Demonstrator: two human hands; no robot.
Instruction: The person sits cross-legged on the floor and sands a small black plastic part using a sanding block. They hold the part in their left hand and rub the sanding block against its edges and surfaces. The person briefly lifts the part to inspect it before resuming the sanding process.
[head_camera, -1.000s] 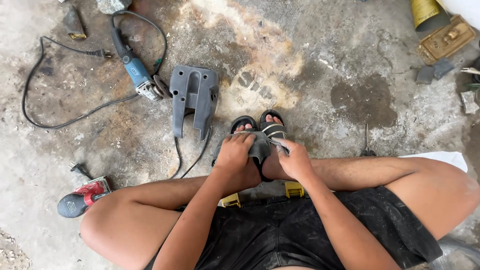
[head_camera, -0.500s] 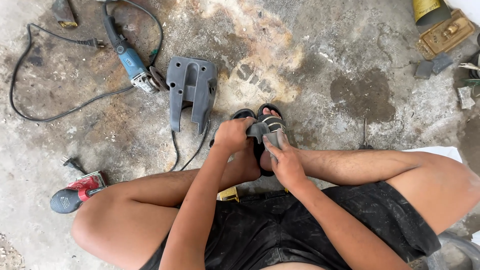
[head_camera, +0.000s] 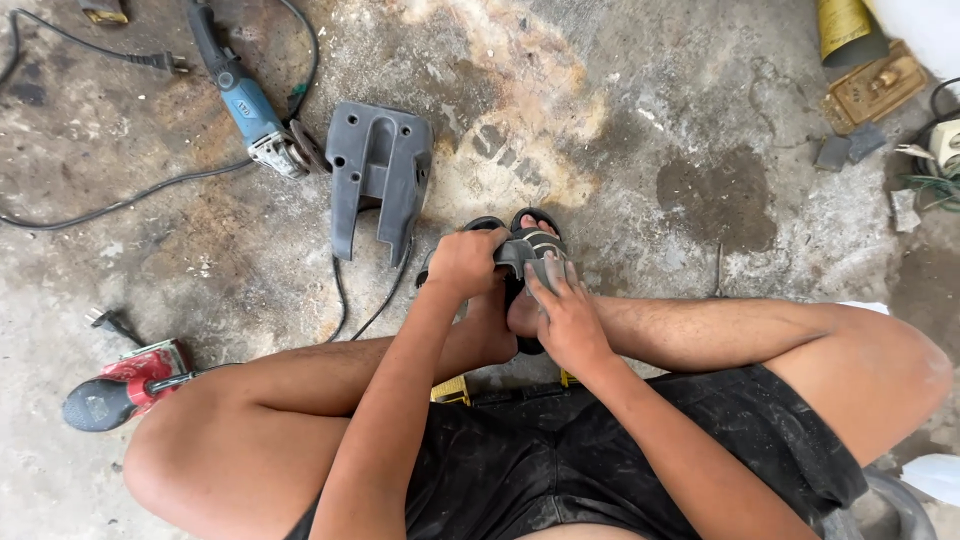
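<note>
I sit low with my knees spread and my feet together in black sandals (head_camera: 537, 219). A small grey part (head_camera: 527, 251) rests just above the sandals, held from both sides. My left hand (head_camera: 465, 262) is closed over its left end. The fingers of my right hand (head_camera: 566, 318) press on its right end from below. What the part is, I cannot tell; my hands hide much of it.
On the stained concrete floor lie a grey plastic cover (head_camera: 378, 172), a blue angle grinder (head_camera: 246, 106) with a black cord, and a red power tool (head_camera: 122, 384) by my left knee. At the top right are a yellow roll (head_camera: 846, 26) and a brass-coloured block (head_camera: 878, 86).
My hands have stayed on the grey part over my feet, the left hand closing further over its end. The view has shifted a little to the left.
</note>
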